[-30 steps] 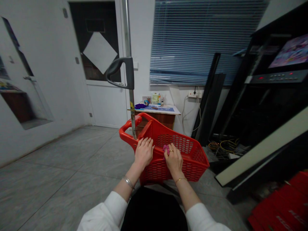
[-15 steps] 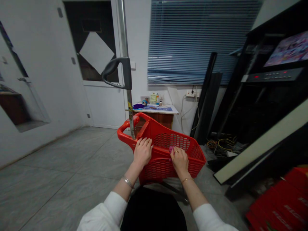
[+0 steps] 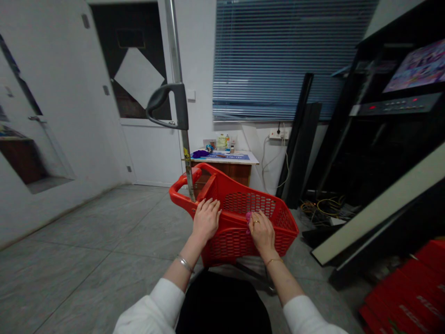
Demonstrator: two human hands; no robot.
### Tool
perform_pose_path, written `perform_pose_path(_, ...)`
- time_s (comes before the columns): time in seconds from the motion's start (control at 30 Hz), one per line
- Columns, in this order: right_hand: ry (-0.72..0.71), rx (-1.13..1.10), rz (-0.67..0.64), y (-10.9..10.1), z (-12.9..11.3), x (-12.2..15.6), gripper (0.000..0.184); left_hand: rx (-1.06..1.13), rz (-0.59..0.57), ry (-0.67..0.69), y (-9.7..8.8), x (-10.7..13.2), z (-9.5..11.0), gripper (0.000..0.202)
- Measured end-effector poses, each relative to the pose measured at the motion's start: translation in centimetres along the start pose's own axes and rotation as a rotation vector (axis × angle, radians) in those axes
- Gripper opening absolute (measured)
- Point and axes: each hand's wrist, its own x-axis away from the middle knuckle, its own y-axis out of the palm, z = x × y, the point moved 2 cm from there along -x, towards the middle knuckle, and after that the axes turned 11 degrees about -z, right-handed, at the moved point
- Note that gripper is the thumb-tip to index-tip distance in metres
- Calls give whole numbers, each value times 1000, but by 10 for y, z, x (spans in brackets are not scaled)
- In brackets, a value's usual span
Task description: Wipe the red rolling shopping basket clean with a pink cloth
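A red plastic shopping cart (image 3: pixel 239 188) with perforated sides stands right in front of me. My left hand (image 3: pixel 207 217) lies over its near rim close to the handle end, fingers stretched out and touching the plastic. Farther right along the same rim, my right hand (image 3: pixel 262 230) is closed around a crumpled pink cloth (image 3: pixel 248 216). Only a small edge of the cloth shows beside the fingers, against the rim; the palm hides the rest. Beyond the left hand, a metal pole (image 3: pixel 177 51) with a grey loop handle (image 3: pixel 182 106) rises from the cart's handle end.
A low table (image 3: pixel 250 157) with bottles and a purple cloth (image 3: pixel 200 154) stands behind the cart. Dark panels (image 3: pixel 306 153) lean by the blinds. Loose cables (image 3: pixel 327 206) lie on the floor at right, near a leaning pale board (image 3: pixel 375 211) and red boxes (image 3: pixel 410 287).
My right hand has slid slightly to the right along the rim with the pink cloth. My left hand stays in place on the cart.
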Motion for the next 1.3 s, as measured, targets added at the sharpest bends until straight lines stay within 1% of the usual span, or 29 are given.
perform_pose_path(0.07,32,6,1,2,-5,-4,28,7,-8,-9,1,-1,3,37)
perform_pose_path(0.23,37,-13,-4,12,-52,-24,28,4,-8,-24,4,-4,5,38)
perform_pose_path(0.3,21,-17,-11,12,-57,-26,28,-2,-17,-21,4,-4,4,39)
perform_pose_path(0.33,7,-16,-20,11,-54,-25,29,-3,-21,-16,4,-4,3,39)
perform_pose_path(0.4,-2,-5,-38,7,-38,-20,29,-4,-25,-8,4,-3,1,38)
perform_pose_path(0.47,40,17,-43,3,-16,-15,30,1,-22,-2,5,-3,1,38)
perform_pose_path(0.53,91,51,-56,0,0,-12,32,8,-16,1,6,-4,2,38)
perform_pose_path(0.57,108,73,-66,-2,4,-11,32,12,-12,1,6,-4,3,38)
perform_pose_path(0.63,120,123,-83,-4,4,-12,32,13,-9,-4,5,-4,4,37)
perform_pose_path(0.73,110,171,-78,-9,-8,-13,31,7,-8,-6,1,-2,0,37)
perform_pose_path(0.83,114,176,-71,-16,-23,-11,28,8,0,-9,-4,2,-8,36)
perform_pose_path(0.93,138,166,-64,-22,-38,-6,26,-4,16,-78,-8,5,-13,37)
perform_pose_path(1.03,162,143,-56,-25,-57,-4,25,-35,15,-133,-4,6,-3,39)
perform_pose_path(1.1,180,126,-55,-24,-70,-4,24,-27,-38,-84,2,7,10,37)
perform_pose_path(1.17,179,111,-58,-23,-82,-4,22,-8,-92,-79,7,8,19,37)
perform_pose_path(1.23,146,103,-67,-23,-86,-3,18,5,-91,-108,9,11,20,37)
perform_pose_path(1.3,106,115,-85,-26,-78,2,15,10,-73,-109,9,14,16,36)
